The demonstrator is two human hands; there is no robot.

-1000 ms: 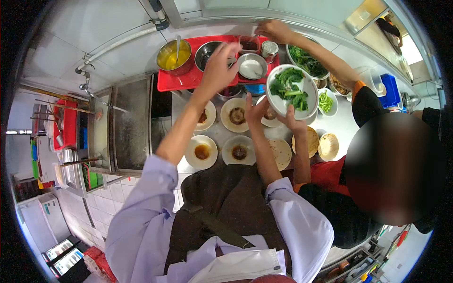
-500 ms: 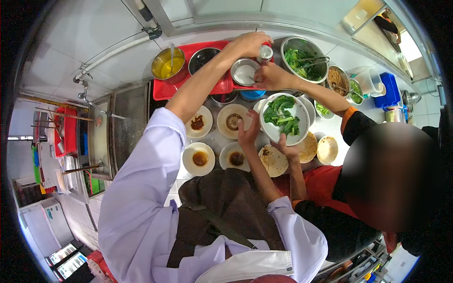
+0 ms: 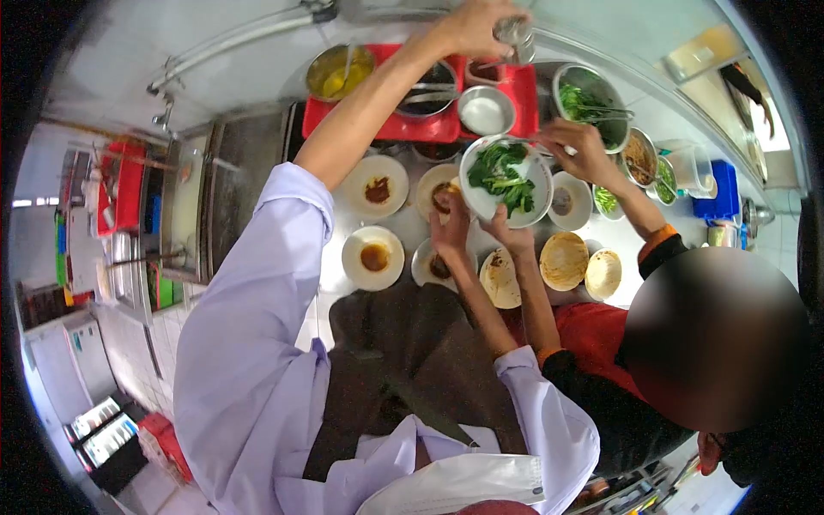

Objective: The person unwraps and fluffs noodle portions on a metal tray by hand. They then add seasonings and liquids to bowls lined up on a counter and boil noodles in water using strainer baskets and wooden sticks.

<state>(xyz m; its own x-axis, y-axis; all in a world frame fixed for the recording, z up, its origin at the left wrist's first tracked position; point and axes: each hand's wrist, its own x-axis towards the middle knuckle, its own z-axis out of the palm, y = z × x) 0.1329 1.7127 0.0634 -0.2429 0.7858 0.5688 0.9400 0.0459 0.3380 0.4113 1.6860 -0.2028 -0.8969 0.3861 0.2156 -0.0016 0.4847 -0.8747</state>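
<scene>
At the top, my left hand [image 3: 477,27] is closed round a glass shaker jar [image 3: 515,34] with a metal-looking top, held above the red tray. My right hand [image 3: 451,228] has its fingers apart, over the near edge of a white bowl [image 3: 424,190] with brown sauce; whether it touches the bowl I cannot tell. Just right of it, a co-worker's hand [image 3: 513,233] holds up a white bowl of leafy greens [image 3: 506,177]. The co-worker's other hand [image 3: 584,148] holds a thin-handled spoon, its tip over the greens.
On the red tray [image 3: 335,120] stand a metal pot of yellow liquid [image 3: 342,72], a dark pot and a metal bowl of white powder [image 3: 486,112]. Several bowls with sauce line the counter. A large bowl of greens [image 3: 592,94] stands at back right; the co-worker leans in from the right.
My left hand has lifted the shaker jar up and right, off the tray area. The co-worker's spoon hand has moved from the white powder to the bowl of greens. The view has shifted.
</scene>
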